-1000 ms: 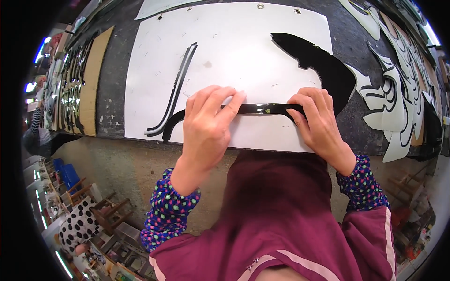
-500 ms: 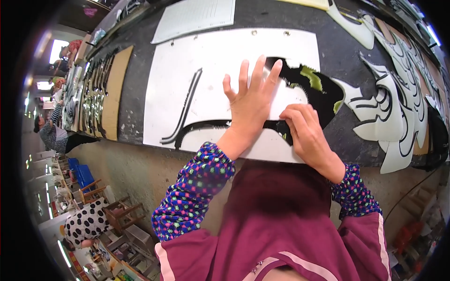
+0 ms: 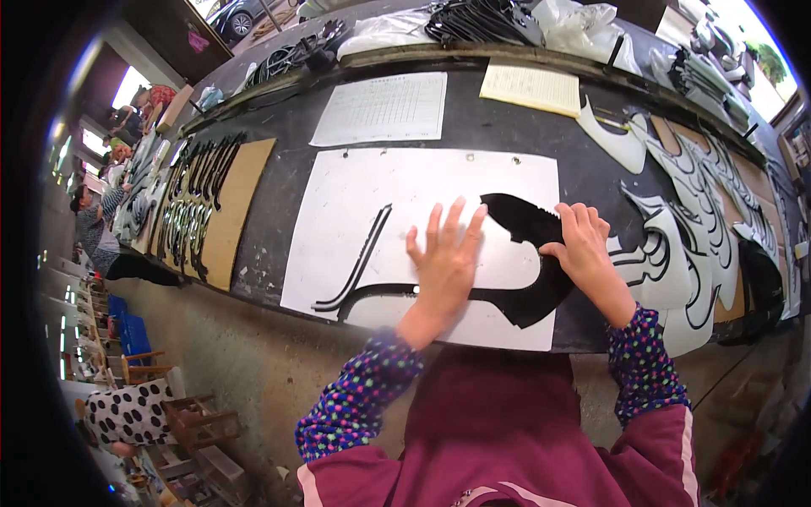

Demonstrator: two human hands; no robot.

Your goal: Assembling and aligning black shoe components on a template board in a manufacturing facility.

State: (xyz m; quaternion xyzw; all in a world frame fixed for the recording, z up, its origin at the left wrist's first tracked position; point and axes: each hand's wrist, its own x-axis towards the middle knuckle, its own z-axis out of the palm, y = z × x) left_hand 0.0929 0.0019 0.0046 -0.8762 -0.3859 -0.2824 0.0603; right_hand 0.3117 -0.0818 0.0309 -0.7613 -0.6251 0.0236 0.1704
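A thin black curved cut-out piece (image 3: 530, 221), with notched edges and a long narrow arm to the left, lies on a white sheet (image 3: 338, 198). My left hand (image 3: 448, 266) rests flat over its narrow arm, fingers spread and pointing away from me. On the right edge of the piece lies my right hand (image 3: 589, 249), palm down, with the thumb apart from the extended fingers; it covers part of that edge. Left of my left hand, a slim black-edged strip (image 3: 359, 262) bends across the sheet.
Left stands a brown board (image 3: 247, 211) bearing several dark glossy strips. White curved pieces (image 3: 667, 245) with black edging pile up on the right. Behind the sheet are a printed form (image 3: 380, 110) and a yellowish paper (image 3: 532, 89). A raised ledge (image 3: 405, 57) crosses the far side of the table.
My view has tilted up. My right hand has shifted from the lower middle of the black piece to its right edge, its fingers spreading. The green reflections on the piece are gone.
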